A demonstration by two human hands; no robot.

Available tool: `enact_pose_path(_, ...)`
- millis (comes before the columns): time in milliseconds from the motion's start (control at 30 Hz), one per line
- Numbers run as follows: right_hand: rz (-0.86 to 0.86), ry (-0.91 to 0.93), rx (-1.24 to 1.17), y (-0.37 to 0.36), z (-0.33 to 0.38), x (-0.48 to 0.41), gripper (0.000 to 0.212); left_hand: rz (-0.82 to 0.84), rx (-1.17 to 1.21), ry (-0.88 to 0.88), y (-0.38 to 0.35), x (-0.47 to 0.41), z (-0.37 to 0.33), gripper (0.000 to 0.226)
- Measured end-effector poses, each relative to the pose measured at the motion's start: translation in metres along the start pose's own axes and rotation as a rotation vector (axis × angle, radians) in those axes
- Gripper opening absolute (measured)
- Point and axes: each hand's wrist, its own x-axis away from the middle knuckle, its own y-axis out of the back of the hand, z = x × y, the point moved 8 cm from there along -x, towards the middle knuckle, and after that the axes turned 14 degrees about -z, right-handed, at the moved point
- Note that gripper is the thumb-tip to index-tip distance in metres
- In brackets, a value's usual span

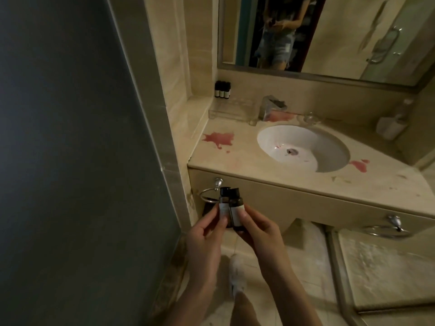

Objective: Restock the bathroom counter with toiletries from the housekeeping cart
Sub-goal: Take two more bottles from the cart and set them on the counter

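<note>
In front of the worktop (237,164), the left hand (203,234) pinches the left bottle (224,204) and the right hand (261,231) pinches the right bottle (236,209), caps up, touching.

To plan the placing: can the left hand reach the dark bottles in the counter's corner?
Probably yes: only a low clear tray lies before the dark bottles, though the left hand grips a bottle.
</note>
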Motion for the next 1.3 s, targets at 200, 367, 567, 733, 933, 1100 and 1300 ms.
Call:
enact_pose_path(200, -0.097, -0.04, -0.127, -0.025, 0.017, -0.11, 0.028, -0.023, -0.038, -0.069, -0.078, -0.094, -0.015, 0.028)
enact_pose_path(367, -0.057, 0.006, -0.155, -0.046, 0.059, -0.205, 0.026, -0.059, -0.065, -0.13, -0.152, -0.172, -0.043, 0.031)
enact_pose_path(567, -0.016, 0.033, -0.138, -0.072, 0.103, -0.32, 0.036, -0.006, -0.063, -0.196, -0.243, -0.25, -0.077, 0.034)
enact_pose_path(733, 0.007, -0.031, -0.116, -0.089, 0.105, -0.377, 0.034, 0.003, -0.038, -0.121, -0.275, -0.293, -0.077, 0.021)
enact_pose_path(933, 0.027, -0.133, -0.146, -0.114, 0.109, -0.429, 0.041, -0.018, -0.007, -0.023, -0.294, -0.347, -0.07, 0.023)
enact_pose_path(1100, 0.062, -0.145, -0.202, -0.131, 0.123, -0.465, 0.046, -0.012, -0.004, 0.006, -0.304, -0.387, -0.076, 0.022)
enact_pose_path(1300, -0.001, -0.12, -0.171, -0.138, 0.116, -0.522, 0.038, 0.004, 0.003, 0.019, -0.327, -0.438, -0.079, 0.024)
